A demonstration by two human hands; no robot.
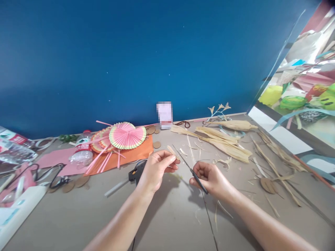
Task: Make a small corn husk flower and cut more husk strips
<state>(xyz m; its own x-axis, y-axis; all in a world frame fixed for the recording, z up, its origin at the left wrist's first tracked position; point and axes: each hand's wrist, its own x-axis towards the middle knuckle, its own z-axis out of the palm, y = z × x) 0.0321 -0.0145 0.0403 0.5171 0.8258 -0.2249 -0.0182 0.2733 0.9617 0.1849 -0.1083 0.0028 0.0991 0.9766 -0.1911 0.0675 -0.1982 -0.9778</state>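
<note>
Between the thumb and fingers of my left hand [160, 167] is a small pale piece of dried corn husk [171, 150]. My right hand [209, 176] is wrapped round the dark handles of a pair of scissors [187, 163], whose blades point up and left, close to the husk piece. Whether the blades touch it I cannot tell. Larger dried corn husks [227, 143] lie beyond my right hand, with thin offcuts scattered about. Just left of my left wrist lies a black glue gun [136, 171] with a clear glue stick in its back, partly hidden by my forearm.
Pink paper fans [127, 136] lie on orange paper [142, 153] at the back left, beside a plastic bottle [81, 150]. A white power strip [23, 209] is at the left edge. Wooden slices [268, 185] lie around the table. A blue wall [146, 62] closes off the back.
</note>
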